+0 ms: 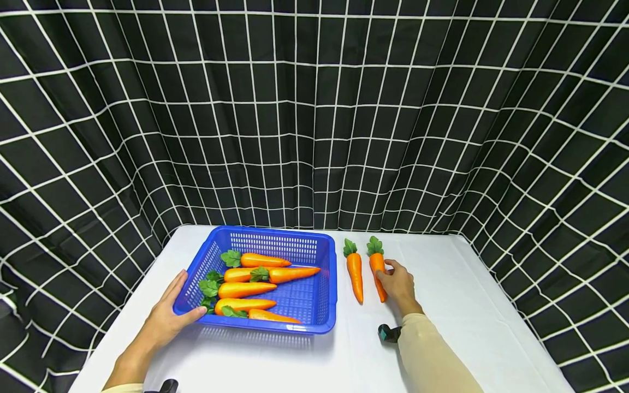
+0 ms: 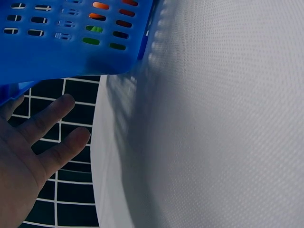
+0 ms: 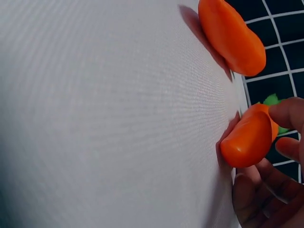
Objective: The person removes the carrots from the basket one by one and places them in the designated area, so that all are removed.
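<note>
My left hand [image 1: 169,316] rests at the near left corner of a blue plastic basket [image 1: 333,284], thumb along the rim and fingers outside the wall. In the left wrist view its fingers [image 2: 64,149] look straight and spread beside the basket's slotted side. Inside the basket lie several orange carrots [image 1: 248,290] with green leafy tops. On the white table to the right, my right hand [image 1: 400,284] grips a carrot [image 1: 377,263] between thumb and fingers. The right wrist view shows that carrot [image 3: 247,140] close to the tabletop, its leaves partly hidden.
Another carrot [image 1: 355,270] lies between the basket and my right hand, leaves pointing to the back. The white table [image 1: 457,284] reaches a black curtain [image 1: 290,136] with a white grid behind and at both sides.
</note>
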Motion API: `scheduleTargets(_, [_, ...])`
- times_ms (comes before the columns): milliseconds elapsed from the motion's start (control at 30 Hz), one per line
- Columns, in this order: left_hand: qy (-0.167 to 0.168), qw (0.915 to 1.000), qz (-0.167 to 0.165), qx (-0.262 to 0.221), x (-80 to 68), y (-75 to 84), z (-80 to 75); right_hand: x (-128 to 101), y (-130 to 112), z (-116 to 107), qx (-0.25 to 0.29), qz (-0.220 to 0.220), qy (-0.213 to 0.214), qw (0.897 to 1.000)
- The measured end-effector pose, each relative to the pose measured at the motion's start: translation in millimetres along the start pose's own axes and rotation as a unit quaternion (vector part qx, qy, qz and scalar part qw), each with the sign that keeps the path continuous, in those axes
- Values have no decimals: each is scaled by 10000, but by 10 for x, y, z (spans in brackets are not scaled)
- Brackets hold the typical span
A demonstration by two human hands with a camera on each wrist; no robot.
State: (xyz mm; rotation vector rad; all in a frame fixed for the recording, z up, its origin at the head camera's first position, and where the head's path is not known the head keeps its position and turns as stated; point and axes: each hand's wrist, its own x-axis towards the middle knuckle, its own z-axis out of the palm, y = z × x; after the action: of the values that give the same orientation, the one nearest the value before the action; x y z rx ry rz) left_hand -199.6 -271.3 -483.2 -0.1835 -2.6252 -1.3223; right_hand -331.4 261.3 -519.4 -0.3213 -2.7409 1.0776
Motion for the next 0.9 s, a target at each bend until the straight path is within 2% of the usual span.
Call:
scheduleTargets(200, [-23,10000,-39,61,3,-5,-6,1,10,-20,116,-2,32,9999])
scheduleTargets(400, [-43,10000,-22,58,-2,13,-9,32,-37,-137,208,-1,213,9996])
scheduleTargets(700, [-104,9997,-98,219,12,23,-28,52,-374,-466,654,-476,748,9939])
scheduleTargets(900, [-117,9996,-120,213,11,20,-23,7,-699,-725,1227,-1167,1199,9782])
